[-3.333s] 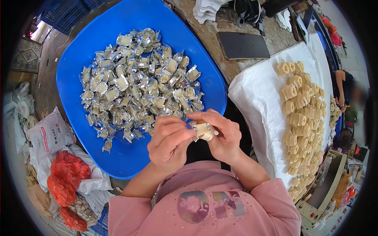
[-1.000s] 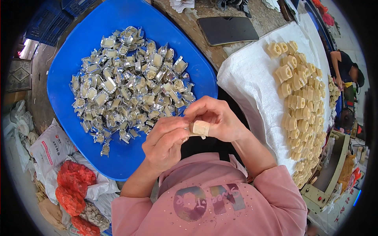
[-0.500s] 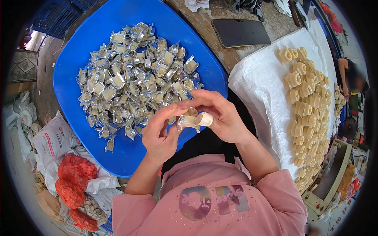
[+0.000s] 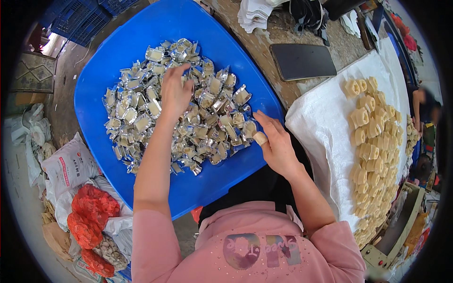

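A large blue tub [image 4: 222, 33] holds a heap of small silver-edged pieces with cream blocks in them [image 4: 153, 108]. Over the upper middle of this heap reaches my left hand [image 4: 175, 92], thumb and fingers apart, its fingertips among the pieces. My right hand [image 4: 278, 146] rests by the tub's right side, fingers stretched out and thumb apart. A cream cap-like cover [image 4: 260, 138] sits on the tip of its thumb. One silver-edged piece [image 4: 249, 129] lies right beside that thumb and the fingers; it does not look gripped.
On the right, many cream hollow pieces [image 4: 373, 146] are piled on a white woven sheet [image 4: 316, 113]. A black phone [image 4: 303, 62] lies on the worn wooden table [image 4: 264, 47]. Bags and red sacks [image 4: 94, 205] stand at lower left; blue crates [image 4: 78, 23] at upper left. Another person [image 4: 424, 104] is far right.
My hands were together in front of me, holding a silver-edged piece. They have parted: my left went up and left over the heap, my right moved slightly right. The view shifted a little.
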Motion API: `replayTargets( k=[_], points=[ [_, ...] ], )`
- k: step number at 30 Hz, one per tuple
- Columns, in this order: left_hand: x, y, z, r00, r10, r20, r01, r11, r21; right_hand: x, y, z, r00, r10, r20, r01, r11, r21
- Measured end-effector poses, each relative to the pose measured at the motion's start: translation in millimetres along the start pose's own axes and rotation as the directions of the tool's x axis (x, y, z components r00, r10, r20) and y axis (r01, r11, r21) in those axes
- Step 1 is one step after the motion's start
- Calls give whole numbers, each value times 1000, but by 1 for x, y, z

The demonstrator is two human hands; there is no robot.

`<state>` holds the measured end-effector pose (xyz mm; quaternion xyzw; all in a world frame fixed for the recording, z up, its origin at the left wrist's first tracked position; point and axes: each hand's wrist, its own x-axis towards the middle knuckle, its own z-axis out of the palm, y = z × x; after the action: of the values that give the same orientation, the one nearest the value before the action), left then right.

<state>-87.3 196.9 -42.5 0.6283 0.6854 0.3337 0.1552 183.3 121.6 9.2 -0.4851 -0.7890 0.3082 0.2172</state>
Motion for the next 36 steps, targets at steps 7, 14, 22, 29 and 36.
replayTargets(
  k=[7,14,22,29,36],
  points=[
    [61,-39,60,967,-237,-99,254,937,241,-14,8,-7,1000,24,-5,-24,991,133],
    [70,-60,73,946,-286,-154,319,910,264,-21,9,-16,999,33,11,-34,992,119],
    [27,-40,27,993,-59,-101,36,975,-219,-18,7,-15,1000,29,11,-31,982,188],
    [-75,47,-17,940,-86,330,306,637,-707,-4,-16,-8,992,123,14,-107,794,598],
    [-125,98,-29,980,41,195,137,572,-809,-14,-27,-3,1000,-15,6,4,618,786]
  ],
)
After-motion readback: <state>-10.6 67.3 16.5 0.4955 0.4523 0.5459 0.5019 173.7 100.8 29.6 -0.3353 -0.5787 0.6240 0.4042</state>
